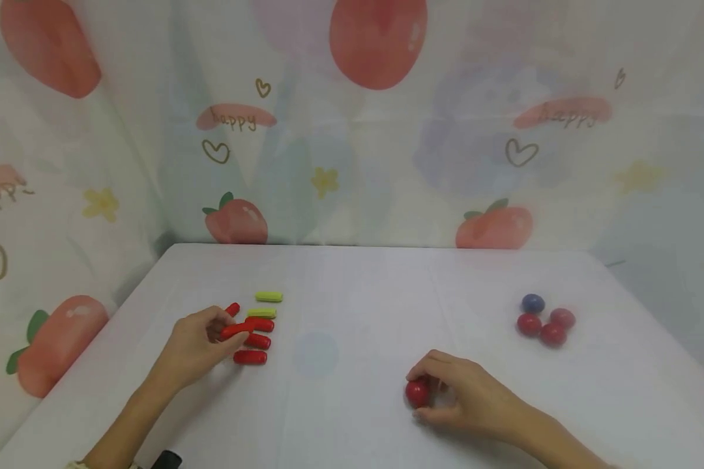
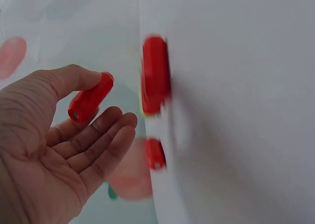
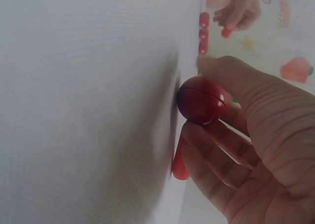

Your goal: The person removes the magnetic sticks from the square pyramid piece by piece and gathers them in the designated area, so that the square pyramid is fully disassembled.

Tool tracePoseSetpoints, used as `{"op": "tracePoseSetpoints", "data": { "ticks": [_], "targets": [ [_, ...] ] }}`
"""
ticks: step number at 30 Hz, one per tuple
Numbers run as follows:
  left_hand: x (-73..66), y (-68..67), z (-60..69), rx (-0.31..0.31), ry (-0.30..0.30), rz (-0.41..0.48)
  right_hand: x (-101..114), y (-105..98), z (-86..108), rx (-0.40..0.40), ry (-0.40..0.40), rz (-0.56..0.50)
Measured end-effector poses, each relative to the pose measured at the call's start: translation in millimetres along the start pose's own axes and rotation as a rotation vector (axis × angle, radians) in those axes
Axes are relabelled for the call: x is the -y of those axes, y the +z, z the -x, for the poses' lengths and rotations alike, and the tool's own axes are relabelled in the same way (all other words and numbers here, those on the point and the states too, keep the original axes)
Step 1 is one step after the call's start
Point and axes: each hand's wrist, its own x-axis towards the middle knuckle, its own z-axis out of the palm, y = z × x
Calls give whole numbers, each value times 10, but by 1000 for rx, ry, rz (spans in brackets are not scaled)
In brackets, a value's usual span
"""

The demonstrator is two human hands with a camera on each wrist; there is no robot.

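My left hand [image 1: 195, 342] pinches a small red cylinder [image 2: 93, 97] between thumb and index finger, raised off the table; its other fingers are loosely bent. Around that hand, several more red cylinders [image 1: 249, 357] lie on the table, one partly hidden behind the hand. Beyond them are two yellow-green cylinders [image 1: 268, 296]. Nearer the front, my right hand [image 1: 472, 396] holds a glossy dark red ball [image 3: 201, 100] between thumb and fingers, at the tabletop. A thin seam line runs across the ball. A red elongated shape [image 3: 180, 165] shows partly behind the right fingers in the right wrist view.
At the right of the white table [image 1: 352, 293] sits a cluster of balls: one blue ball [image 1: 532, 303] and several red balls [image 1: 553, 335]. A black object [image 1: 167, 460] shows at the bottom edge, by the left forearm. Patterned cloth [image 1: 352, 163] hangs behind and beside the table.
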Motion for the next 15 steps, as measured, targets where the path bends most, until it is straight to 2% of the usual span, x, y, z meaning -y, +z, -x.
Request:
{"op": "tracePoseSetpoints", "data": {
  "ticks": [3,6,11,15],
  "targets": [
    [155,-97,15,12,-54,-82,5,-11,3,3,29,-23],
    [254,-135,9,46,-103,-165,6,-17,5,9,51,-39],
    [302,-119,-26,120,-179,-269,-10,-14,11,12,17,-35],
    [291,-92,-51,140,-180,-345,-33,-11,28,-17,-20,29]
  ]
}}
